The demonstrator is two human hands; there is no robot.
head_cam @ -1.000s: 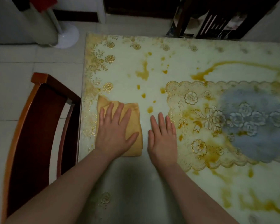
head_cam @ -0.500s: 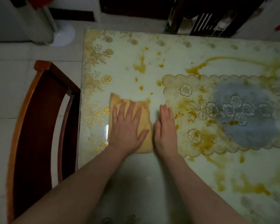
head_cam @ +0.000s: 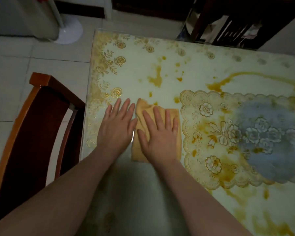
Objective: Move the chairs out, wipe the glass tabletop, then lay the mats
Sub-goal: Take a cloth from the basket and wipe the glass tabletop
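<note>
Wiping with cloth (head_cam: 140, 109) in the head view, so probably partway into the second step. Pressing right hand (head_cam: 158, 135) flat on cloth, palm down, fingers spread, not clamped round anything. Resting left hand (head_cam: 117, 128) flat on bare tabletop (head_cam: 134, 68) just left of cloth, likewise spread and holding nothing; close beside the right hand, possibly touching at the thumbs, too blurred to tell.

Judging progress: plenty left to clean. Amber stains (head_cam: 156, 79) just ahead of both sets of fingertips, more well to the right of right hand, and further smears on the near side beyond right forearm. Looking cleaner only in the shaded patch between the two forearms, though too dim to be sure. Lace mat (head_cam: 211, 113) just right of cloth, itself stained; hard to tell whether lying on the glass or under it, so mat-laying best counted as not yet done. Chair (head_cam: 36, 133) just left of left arm, its back close against the table edge; cannot tell whether that counts as moved out.

Comparing with a second and half a second back: cloth then under left hand, with right hand bare on glass beside it; now swapped over to right hand. Cloth also carried rightward, away from the table's edge and up beside mat.
</note>
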